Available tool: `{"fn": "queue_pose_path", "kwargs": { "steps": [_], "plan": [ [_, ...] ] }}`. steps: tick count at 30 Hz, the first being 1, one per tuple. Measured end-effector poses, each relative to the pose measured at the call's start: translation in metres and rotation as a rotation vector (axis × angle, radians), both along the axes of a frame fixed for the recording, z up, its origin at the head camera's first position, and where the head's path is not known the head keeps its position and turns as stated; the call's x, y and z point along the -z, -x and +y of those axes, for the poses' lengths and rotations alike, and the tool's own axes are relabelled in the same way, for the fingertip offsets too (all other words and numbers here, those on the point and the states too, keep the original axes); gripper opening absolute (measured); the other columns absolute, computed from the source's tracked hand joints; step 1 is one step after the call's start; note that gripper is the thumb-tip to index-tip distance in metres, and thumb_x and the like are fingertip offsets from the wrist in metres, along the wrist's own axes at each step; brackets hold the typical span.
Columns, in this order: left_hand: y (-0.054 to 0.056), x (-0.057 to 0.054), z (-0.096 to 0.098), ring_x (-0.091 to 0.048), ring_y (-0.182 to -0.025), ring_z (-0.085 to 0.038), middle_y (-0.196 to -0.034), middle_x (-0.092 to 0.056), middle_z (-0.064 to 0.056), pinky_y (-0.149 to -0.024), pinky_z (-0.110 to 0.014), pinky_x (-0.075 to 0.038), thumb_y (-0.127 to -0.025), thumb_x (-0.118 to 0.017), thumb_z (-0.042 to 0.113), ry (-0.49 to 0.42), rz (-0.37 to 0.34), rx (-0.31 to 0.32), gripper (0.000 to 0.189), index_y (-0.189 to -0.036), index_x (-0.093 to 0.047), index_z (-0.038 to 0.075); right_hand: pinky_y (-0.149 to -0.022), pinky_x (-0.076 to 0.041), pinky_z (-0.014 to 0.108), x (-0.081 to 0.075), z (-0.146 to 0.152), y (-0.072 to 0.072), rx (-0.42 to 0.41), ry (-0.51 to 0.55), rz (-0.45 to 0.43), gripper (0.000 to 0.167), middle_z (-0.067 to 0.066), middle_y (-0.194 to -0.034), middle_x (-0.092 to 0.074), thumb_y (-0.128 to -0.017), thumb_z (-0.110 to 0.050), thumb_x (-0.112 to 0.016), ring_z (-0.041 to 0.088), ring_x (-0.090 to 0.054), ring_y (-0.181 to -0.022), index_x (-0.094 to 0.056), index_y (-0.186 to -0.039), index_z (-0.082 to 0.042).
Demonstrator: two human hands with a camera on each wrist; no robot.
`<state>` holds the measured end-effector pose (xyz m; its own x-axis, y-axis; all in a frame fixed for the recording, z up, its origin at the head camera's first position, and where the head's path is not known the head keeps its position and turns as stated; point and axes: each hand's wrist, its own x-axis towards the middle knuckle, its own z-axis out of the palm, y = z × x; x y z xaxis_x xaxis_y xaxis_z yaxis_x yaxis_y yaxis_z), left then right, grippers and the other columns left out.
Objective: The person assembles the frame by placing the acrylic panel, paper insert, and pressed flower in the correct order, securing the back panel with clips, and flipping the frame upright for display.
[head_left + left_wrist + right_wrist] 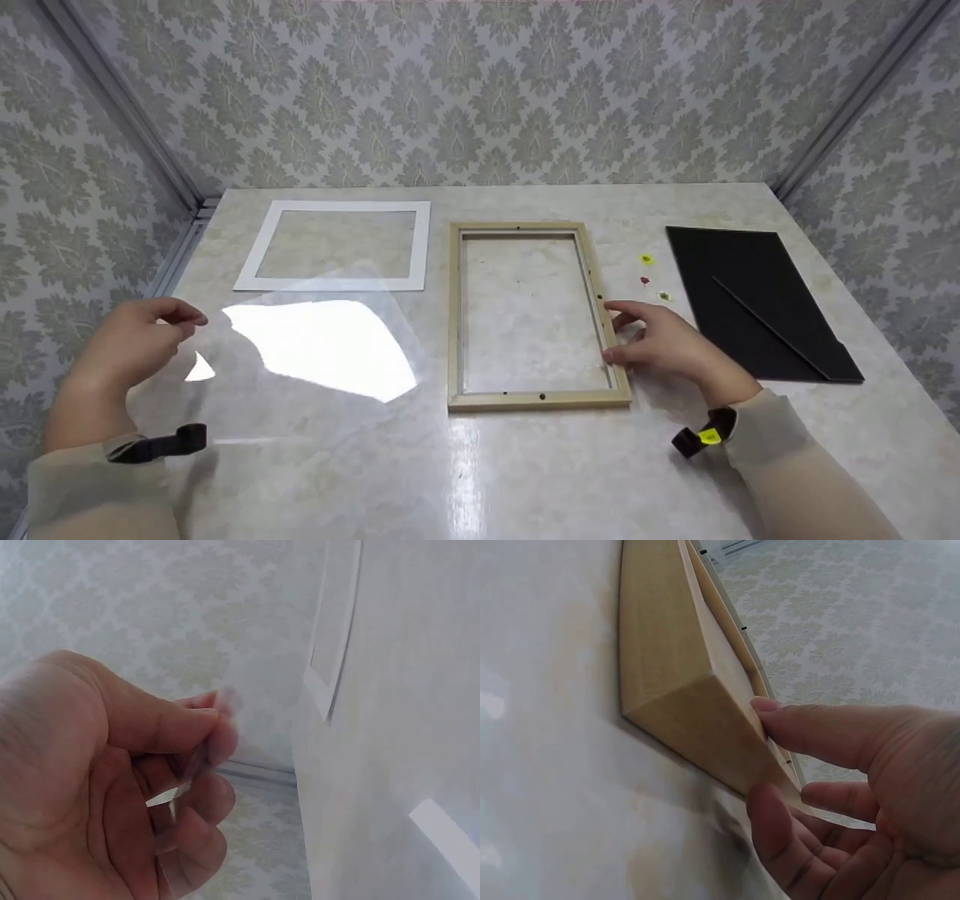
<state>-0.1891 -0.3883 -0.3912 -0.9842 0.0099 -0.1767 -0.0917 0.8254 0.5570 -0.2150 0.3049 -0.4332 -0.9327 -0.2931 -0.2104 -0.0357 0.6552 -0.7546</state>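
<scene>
My left hand pinches the edge of a clear plastic sheet between thumb and fingers. The sheet reaches across the table's left half and carries a bright white reflection; in the left wrist view its edge passes in front of the curled fingers. A wooden picture frame lies in the middle, its recessed side up. On the frame's right side, my right hand has its thumb over the top edge and a finger against the outer wall.
A white mat board lies at the back left, partly overlapped by the sheet in the head view. Right of the frame are small yellow and red flower-like pieces. Further right lies a black backing board with a diagonal strip.
</scene>
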Motion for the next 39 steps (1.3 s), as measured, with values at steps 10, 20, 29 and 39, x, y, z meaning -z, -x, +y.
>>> {"fn": "queue_pose_path", "kwargs": {
  "steps": [10, 20, 29, 39],
  "plan": [
    [-0.014, -0.006, 0.001, -0.057, -0.085, -0.008, -0.104, -0.060, 0.026, -0.070, -0.025, -0.053, -0.122, -0.048, 0.024, -0.374, -0.042, -0.198, 0.021, -0.130, -0.067, 0.024, -0.069, -0.060, 0.027, 0.001, -0.001, 0.000, 0.002, -0.024, -0.011, 0.094, 0.025, -0.144, -0.068, -0.094, -0.025, -0.094, 0.014, -0.066, -0.076, -0.046, -0.173, -0.008],
    [-0.008, -0.001, 0.004, -0.068, -0.078, -0.007, -0.101, -0.077, 0.023, -0.066, -0.022, -0.060, -0.115, -0.066, 0.017, -0.882, 0.050, -0.388, 0.019, -0.112, -0.081, 0.028, -0.069, -0.061, 0.027, 0.001, 0.001, -0.003, -0.018, 0.032, -0.031, 0.085, 0.024, -0.133, -0.070, -0.101, -0.020, -0.085, 0.013, -0.072, -0.080, -0.042, -0.174, -0.006],
    [0.006, 0.005, 0.030, -0.079, -0.076, -0.014, -0.103, -0.082, 0.007, -0.070, -0.026, -0.069, -0.110, -0.070, 0.002, -1.236, 0.030, -0.312, 0.026, -0.108, -0.090, 0.018, -0.073, -0.066, 0.032, -0.004, 0.007, -0.006, -0.100, 0.062, -0.144, 0.097, 0.017, -0.121, -0.066, -0.101, -0.012, -0.080, 0.019, -0.075, -0.077, -0.025, -0.181, -0.008],
    [0.020, 0.016, 0.096, -0.075, -0.087, -0.012, -0.102, -0.069, 0.003, -0.077, -0.028, -0.071, -0.112, -0.067, 0.003, -1.214, -0.005, -0.202, 0.019, -0.122, -0.075, 0.017, -0.079, -0.069, 0.032, -0.006, 0.004, -0.005, -0.039, 0.127, -0.202, 0.101, 0.025, -0.136, -0.060, -0.099, -0.007, -0.081, 0.018, -0.076, -0.090, -0.023, -0.181, -0.008]
  ]
}}
